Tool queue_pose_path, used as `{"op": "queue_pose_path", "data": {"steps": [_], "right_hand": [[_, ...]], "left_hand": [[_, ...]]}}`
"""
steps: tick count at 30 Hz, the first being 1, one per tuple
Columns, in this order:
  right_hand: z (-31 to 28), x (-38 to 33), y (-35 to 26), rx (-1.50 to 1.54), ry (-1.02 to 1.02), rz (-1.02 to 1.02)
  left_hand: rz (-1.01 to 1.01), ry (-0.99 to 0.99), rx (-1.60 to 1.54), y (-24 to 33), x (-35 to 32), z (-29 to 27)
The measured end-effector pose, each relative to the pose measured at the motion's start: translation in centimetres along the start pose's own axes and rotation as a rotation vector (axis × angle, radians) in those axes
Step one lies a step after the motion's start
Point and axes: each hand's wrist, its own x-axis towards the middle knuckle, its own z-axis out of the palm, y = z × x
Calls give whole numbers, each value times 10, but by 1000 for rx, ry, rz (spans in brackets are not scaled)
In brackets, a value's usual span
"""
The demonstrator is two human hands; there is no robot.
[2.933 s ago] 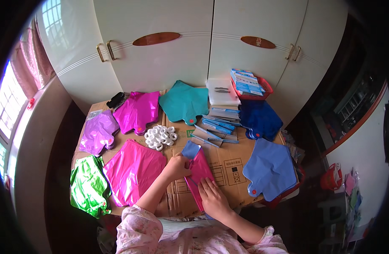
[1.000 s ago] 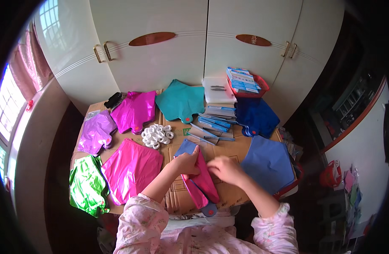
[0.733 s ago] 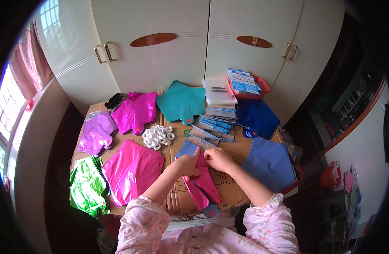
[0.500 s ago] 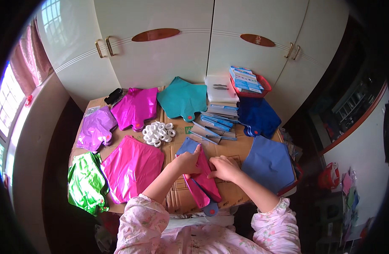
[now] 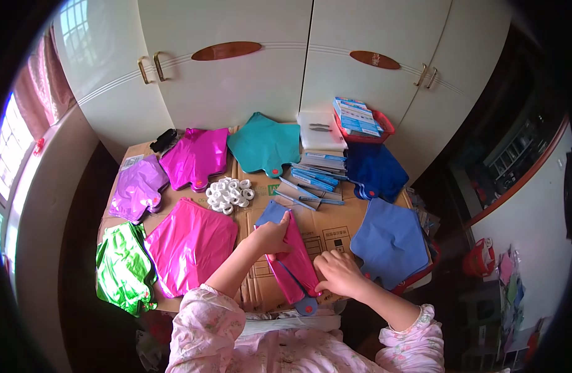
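Observation:
A folded pink foil balloon (image 5: pixel 301 255) lies near the front of the cardboard-covered table, flat and narrow. Blue foil shows at its upper end, along its middle and as a rounded tab (image 5: pixel 306 306) with a red dot at the front edge. My left hand (image 5: pixel 273 238) is closed on the upper part of the pink foil, one finger stretched along it. Bent fingers of my right hand (image 5: pixel 339 273) pinch its lower right edge. Right of that hand lies a stack of flat blue foil balloons (image 5: pixel 390 242); left of my left forearm, flat pink ones (image 5: pixel 191 245).
White ring-shaped rolls (image 5: pixel 230 194) are heaped mid-table. Beyond lie blue-and-grey card packets (image 5: pixel 317 177), clear bags (image 5: pixel 322 132) and a red basket (image 5: pixel 386 129) of boxes. Teal (image 5: pixel 264 143), magenta (image 5: pixel 195 158), purple (image 5: pixel 136 189), green (image 5: pixel 125 267) and dark blue (image 5: pixel 376 171) foil balloons surround them.
My right hand has slid down along the pink foil's right edge toward the table's front. My left hand stays on the upper part, and the folded strip lies flatter.

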Motion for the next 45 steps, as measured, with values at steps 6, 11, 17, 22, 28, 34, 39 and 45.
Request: {"op": "queue_pose_path", "data": {"steps": [6,11,17,22,28,34,39,45], "right_hand": [[17,-6,-7,131,134,-245],[38,-1,-40,-11,235,7],[55,1,-39,-120,452,-97],[60,-1,-37,-159,469,-94],[56,-1,-38,-135,462,-97],[53,1,-39,-134,475,-97],[52,2,-39,-106,475,-94],[57,2,-37,-37,418,-74]], "left_hand": [[24,19,0,-1,0,2],[27,150,82,-8,3,12],[416,519,490,-13,-7,49],[627,409,470,-5,-24,71],[379,458,497,-1,-16,65],[177,540,364,-5,1,51],[40,747,207,-30,-2,40],[38,481,-12,-47,0,18]]}}
